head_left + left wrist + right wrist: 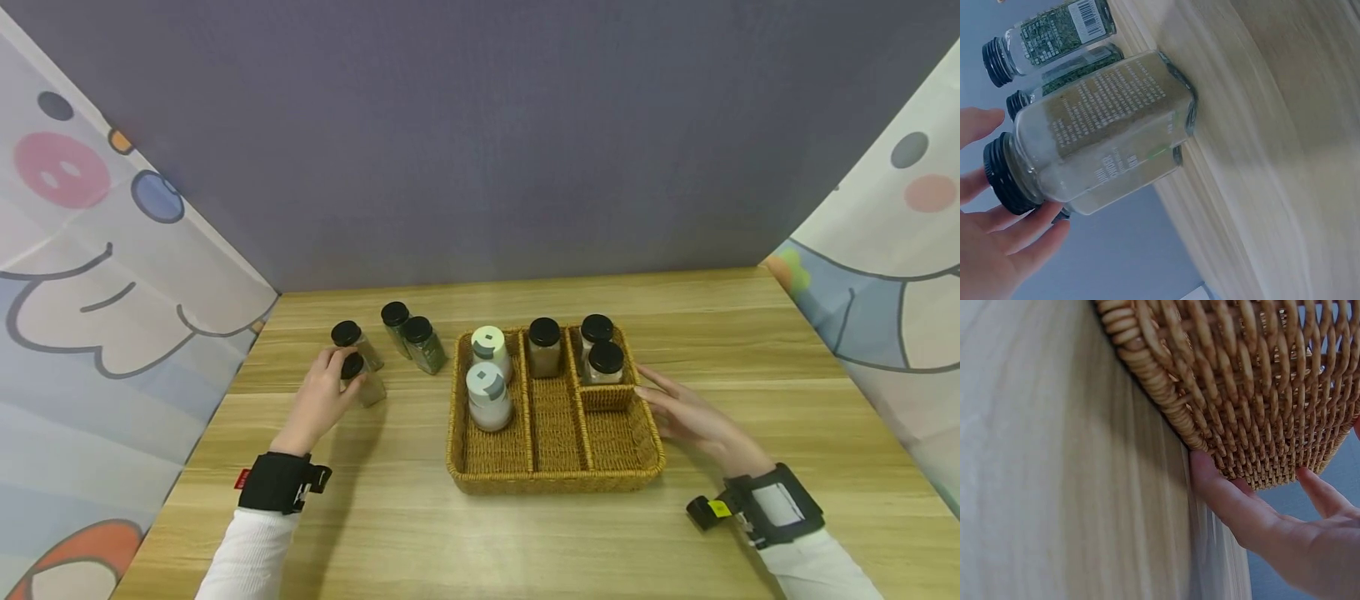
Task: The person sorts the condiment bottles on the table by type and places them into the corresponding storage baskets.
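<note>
My left hand is at the black lid of a glass spice jar, with its fingers round the lid. In the left wrist view this spice jar stands on its base, holding a pale brown powder. Close behind it is another brown-filled spice jar. Two jars of green herbs stand just to the right. My right hand touches the right side of a divided wicker basket. In the right wrist view its extended fingers rest against the woven wall.
In the basket's left compartment stand two white-capped jars. A black-lidded jar is in the middle one, and two more black-lidded jars share the back right one. A grey wall rises behind the wooden table.
</note>
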{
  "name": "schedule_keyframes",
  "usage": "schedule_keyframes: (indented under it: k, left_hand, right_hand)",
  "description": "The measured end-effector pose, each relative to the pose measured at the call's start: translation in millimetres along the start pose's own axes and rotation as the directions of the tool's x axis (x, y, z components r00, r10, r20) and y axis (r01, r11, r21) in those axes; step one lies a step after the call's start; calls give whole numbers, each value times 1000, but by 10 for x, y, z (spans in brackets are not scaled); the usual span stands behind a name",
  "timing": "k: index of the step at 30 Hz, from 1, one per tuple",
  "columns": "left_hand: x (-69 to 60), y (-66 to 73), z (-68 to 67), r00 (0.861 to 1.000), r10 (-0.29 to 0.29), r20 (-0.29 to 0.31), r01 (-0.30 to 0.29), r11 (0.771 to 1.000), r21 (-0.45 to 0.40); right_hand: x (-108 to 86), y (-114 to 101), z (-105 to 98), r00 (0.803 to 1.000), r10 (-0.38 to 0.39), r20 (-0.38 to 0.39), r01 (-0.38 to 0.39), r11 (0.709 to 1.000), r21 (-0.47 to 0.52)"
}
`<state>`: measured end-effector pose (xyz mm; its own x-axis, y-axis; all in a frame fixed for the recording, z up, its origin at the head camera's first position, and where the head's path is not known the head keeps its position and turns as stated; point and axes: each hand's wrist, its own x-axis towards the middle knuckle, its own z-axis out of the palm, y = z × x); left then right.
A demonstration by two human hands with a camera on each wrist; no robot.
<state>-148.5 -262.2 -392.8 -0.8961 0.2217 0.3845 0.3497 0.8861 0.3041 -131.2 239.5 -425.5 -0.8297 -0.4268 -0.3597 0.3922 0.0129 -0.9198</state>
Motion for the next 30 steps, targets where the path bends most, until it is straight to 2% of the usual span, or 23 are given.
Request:
schedule_keyframes:
  k: [6, 14, 20, 30]
  left_hand:
    - [15, -26, 14, 994, -55, 91, 60, 997, -55]
    - [33, -64, 20, 982, -98, 163, 117, 987, -112]
    - [61, -80, -18, 977, -101, 186, 128, 982, -141]
    - [96, -77, -65, 969, -98, 227, 127, 985, -119]
  right_hand:
    - [3, 1, 3, 1000, -5, 0, 5, 1000, -5]
    - [9, 13, -4, 1000, -9, 2, 9, 1000, 4]
    - [2, 12, 4, 1000, -8, -3, 8, 1000, 14]
    - [2, 7, 3, 1000, -1, -21, 1, 1000, -11]
